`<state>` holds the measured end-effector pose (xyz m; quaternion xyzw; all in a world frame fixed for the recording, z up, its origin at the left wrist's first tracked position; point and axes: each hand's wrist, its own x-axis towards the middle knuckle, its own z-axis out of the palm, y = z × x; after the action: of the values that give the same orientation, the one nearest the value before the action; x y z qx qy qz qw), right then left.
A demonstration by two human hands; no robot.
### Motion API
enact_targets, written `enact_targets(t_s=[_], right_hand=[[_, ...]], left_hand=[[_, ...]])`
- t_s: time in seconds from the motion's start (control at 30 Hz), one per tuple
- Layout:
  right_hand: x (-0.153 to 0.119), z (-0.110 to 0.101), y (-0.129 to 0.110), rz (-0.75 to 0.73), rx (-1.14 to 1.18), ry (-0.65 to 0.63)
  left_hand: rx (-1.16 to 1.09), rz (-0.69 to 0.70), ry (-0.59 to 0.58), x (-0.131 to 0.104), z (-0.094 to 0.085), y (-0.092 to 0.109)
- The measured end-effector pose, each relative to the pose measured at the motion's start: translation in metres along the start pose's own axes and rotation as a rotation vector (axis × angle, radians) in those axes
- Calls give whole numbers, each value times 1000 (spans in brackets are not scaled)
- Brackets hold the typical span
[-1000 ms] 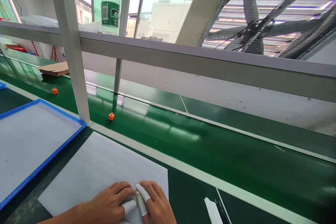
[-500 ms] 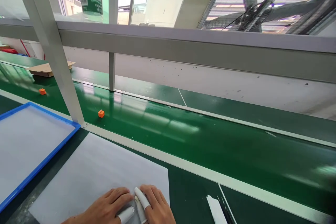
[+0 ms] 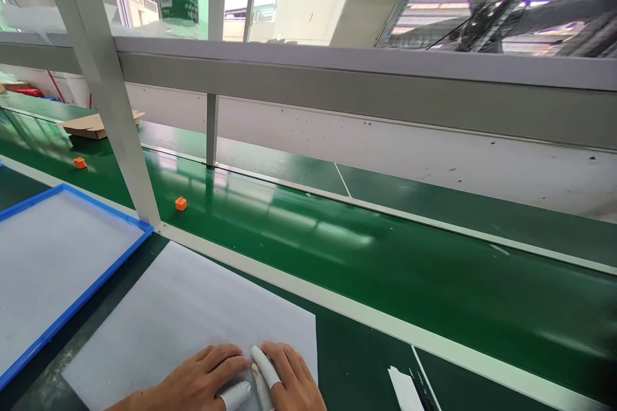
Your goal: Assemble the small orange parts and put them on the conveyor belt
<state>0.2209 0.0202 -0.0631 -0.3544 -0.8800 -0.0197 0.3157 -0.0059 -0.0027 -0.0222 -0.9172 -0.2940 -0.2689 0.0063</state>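
Observation:
My left hand (image 3: 202,380) rests on a white sheet (image 3: 193,308), its fingers bent and held together, with a white finger cot on the thumb. Close beside it, my right hand (image 3: 295,380) has its thumb and index finger, both in white cots, pressed together. The fingertips of both hands nearly meet over the sheet. Anything small pinched between them is hidden from view.
To the left lies a white panel with a blue frame (image 3: 103,276). Beyond a pale rail, a green conveyor belt (image 3: 308,237) carries two small orange pieces, one near (image 3: 180,203) and one farther (image 3: 80,162). A metal post (image 3: 123,122), cardboard (image 3: 91,125) and a white strip (image 3: 405,390) also stand around.
The view has shifted slightly, moving most things rightward. Relative to the post, the orange pieces on the belt have moved left. My hands keep nearly the same pose on the sheet.

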Motion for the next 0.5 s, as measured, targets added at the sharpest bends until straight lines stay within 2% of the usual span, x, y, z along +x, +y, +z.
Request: enact_targets(t_s=[0.1,0.33,0.5], right_hand=[[4,-2,-1,20,9,-2],[11,-5,-3,113,84,-38],[10,-4,-3,147,120,-58]], left_hand=[[20,15,24,-2,2,0],[16,15,148,-15,26,-2],[38,36,178,-13,28,-5]])
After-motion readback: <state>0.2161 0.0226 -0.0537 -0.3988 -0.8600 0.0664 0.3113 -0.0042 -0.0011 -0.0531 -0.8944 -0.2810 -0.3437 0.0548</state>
